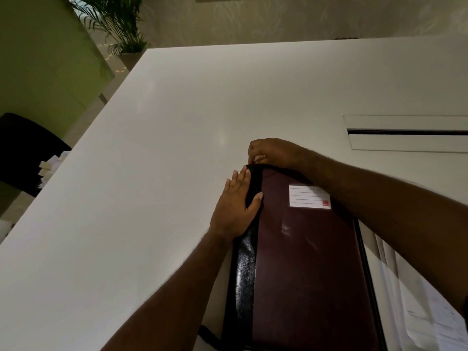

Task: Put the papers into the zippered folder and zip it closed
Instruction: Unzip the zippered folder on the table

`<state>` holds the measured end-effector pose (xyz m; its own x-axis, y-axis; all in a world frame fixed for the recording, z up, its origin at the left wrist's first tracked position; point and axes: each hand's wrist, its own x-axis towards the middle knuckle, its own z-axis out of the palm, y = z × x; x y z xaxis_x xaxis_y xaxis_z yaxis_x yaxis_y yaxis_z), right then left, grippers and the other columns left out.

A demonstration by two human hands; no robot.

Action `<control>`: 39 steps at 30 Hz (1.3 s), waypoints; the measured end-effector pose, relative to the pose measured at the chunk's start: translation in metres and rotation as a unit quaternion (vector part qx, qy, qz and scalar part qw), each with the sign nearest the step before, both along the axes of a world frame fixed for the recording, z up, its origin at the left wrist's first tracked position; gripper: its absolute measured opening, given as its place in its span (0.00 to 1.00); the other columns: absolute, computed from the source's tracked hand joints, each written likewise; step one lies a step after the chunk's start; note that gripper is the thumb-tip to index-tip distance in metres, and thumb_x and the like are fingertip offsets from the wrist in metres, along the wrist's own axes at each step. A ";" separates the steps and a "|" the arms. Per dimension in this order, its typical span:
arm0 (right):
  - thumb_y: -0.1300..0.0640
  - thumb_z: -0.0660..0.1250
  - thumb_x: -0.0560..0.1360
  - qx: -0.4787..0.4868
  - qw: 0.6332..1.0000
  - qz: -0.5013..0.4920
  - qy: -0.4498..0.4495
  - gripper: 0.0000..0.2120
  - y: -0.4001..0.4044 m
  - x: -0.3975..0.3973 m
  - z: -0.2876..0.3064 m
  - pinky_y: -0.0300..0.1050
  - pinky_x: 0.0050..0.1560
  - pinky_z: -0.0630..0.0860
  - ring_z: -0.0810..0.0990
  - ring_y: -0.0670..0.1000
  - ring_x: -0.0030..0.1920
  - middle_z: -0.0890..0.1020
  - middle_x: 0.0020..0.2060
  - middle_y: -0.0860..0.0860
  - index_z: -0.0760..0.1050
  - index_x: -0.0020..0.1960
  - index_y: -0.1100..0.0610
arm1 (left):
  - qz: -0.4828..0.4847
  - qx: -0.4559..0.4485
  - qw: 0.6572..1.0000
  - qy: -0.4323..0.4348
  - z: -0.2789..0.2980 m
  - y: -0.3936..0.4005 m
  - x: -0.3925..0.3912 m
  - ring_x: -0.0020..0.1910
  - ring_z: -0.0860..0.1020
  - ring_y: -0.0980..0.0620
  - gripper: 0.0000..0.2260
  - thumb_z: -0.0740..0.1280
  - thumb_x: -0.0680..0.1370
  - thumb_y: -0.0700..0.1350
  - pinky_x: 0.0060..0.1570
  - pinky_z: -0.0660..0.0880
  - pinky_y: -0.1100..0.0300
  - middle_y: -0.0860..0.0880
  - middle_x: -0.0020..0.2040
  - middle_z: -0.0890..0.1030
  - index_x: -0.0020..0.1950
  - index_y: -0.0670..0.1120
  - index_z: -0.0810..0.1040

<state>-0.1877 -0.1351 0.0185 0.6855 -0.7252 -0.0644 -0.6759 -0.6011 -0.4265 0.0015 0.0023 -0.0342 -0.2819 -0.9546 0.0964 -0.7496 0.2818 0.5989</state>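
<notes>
A dark maroon zippered folder (304, 262) with a black spine and a white label (309, 196) lies flat on the white table (164, 148). My left hand (235, 206) presses flat on the spine near the far left corner, thumb on the cover. My right hand (273, 153) is at the folder's far edge by that corner, fingertips pinched on something small there, apparently the zipper pull; the pull itself is hidden. White papers (417, 287) lie on the table to the right of the folder, partly under my right forearm.
A rectangular cable hatch (405, 133) is set in the table at the far right. A black chair (22, 150) with small paper notes stands off the table's left edge. A potted palm (119, 24) stands beyond the far left corner.
</notes>
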 end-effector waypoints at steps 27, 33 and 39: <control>0.61 0.68 0.79 -0.108 0.993 0.019 0.053 0.09 0.012 -0.075 -0.005 0.44 0.52 0.77 0.80 0.48 0.52 0.82 0.54 0.46 0.79 0.56 0.50 | 0.016 0.000 1.000 0.017 0.003 0.002 0.000 0.81 0.44 0.58 0.30 0.60 0.84 0.55 0.78 0.41 0.64 0.54 0.83 0.52 0.83 0.48 0.52; 0.59 0.67 0.81 -0.103 0.993 -0.022 0.048 0.06 0.021 -0.099 -0.007 0.38 0.51 0.71 0.79 0.45 0.51 0.82 0.52 0.44 0.80 0.54 0.50 | 0.013 0.005 1.000 0.021 0.002 0.002 0.000 0.81 0.44 0.59 0.30 0.59 0.84 0.55 0.79 0.43 0.61 0.56 0.83 0.51 0.83 0.49 0.52; 0.59 0.69 0.81 -0.091 0.993 -0.046 0.059 0.06 0.029 -0.121 -0.004 0.31 0.48 0.67 0.80 0.44 0.51 0.82 0.51 0.44 0.82 0.54 0.50 | 0.011 0.009 1.000 0.025 0.001 0.001 0.000 0.81 0.44 0.59 0.30 0.60 0.84 0.54 0.80 0.43 0.60 0.56 0.83 0.51 0.83 0.49 0.52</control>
<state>-0.3088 -0.1066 0.0141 0.6116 -0.7911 -0.0025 -0.7702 -0.5947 -0.2307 0.0017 0.0036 -0.0332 -0.2561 -0.9623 0.0919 -0.7249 0.2540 0.6403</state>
